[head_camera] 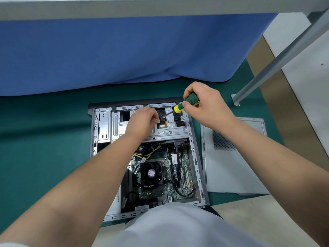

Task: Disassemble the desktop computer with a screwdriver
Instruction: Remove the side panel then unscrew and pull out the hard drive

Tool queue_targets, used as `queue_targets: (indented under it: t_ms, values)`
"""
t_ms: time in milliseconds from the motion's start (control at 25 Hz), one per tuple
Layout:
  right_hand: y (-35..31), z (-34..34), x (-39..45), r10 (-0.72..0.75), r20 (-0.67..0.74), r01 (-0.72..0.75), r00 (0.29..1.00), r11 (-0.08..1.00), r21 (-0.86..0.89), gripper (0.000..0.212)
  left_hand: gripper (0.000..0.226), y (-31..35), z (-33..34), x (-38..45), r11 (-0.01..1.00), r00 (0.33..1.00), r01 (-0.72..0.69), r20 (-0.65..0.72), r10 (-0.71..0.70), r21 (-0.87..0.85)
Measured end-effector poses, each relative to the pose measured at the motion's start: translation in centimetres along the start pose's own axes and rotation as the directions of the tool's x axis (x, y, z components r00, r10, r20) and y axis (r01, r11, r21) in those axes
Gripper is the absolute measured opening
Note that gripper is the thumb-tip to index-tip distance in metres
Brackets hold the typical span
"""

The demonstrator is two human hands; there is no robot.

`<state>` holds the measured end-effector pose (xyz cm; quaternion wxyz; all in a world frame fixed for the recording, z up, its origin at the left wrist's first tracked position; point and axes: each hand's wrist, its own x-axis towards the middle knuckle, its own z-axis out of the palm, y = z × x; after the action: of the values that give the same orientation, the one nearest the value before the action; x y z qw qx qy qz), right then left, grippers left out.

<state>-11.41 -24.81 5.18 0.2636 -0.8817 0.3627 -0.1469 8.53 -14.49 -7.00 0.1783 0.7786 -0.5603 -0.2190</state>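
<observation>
Head view: your right hand (204,106) grips the screwdriver (187,103), left fingertips (156,120) pinch near its tip; brace the stiff, sharp-edged drive cage (170,130), not the fragile motherboard (160,175).

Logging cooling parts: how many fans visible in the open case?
1: the black CPU fan with a purple hub label, on the motherboard in the near half of the case. Others may be hidden under the drive cage or the arms.

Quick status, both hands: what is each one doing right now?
Left hand: fingers curled at the screwdriver's tip over the drive cage; whether they pinch anything cannot be told.
Right hand: grips the screwdriver by its handle.
</observation>
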Motion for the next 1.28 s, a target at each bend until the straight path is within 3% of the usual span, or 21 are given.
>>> queue_targets:
  t_ms: [120,320,880,1280]
  values:
    - [-0.6,0.6,0.4,-0.018,0.016,0.018,1.000,1.000,-0.002,0.012,0.013,-0.5,1.4,-1.1,0.983,0.990,0.056,-0.122,-0.078,-0.175]
    - [-1.1,1.0,0.9,-0.016,0.054,0.017,0.998,1.000,-0.018,0.012,0.020,-1.0,1.7,-1.6,0.959,0.990,0.037,-0.124,-0.074,-0.280]
    - [-1.7,0.7,0.4,-0.019,0.051,0.022,0.998,0.999,-0.048,0.011,0.025,-1.4,1.7,-2.1,0.959,0.994,-0.006,-0.106,-0.026,-0.285]
    - [-2.3,1.0,1.4,-0.104,0.065,0.109,0.992,0.990,-0.089,0.012,0.024,-1.8,1.7,-1.9,0.958,0.996,-0.012,-0.092,-0.015,-0.285]
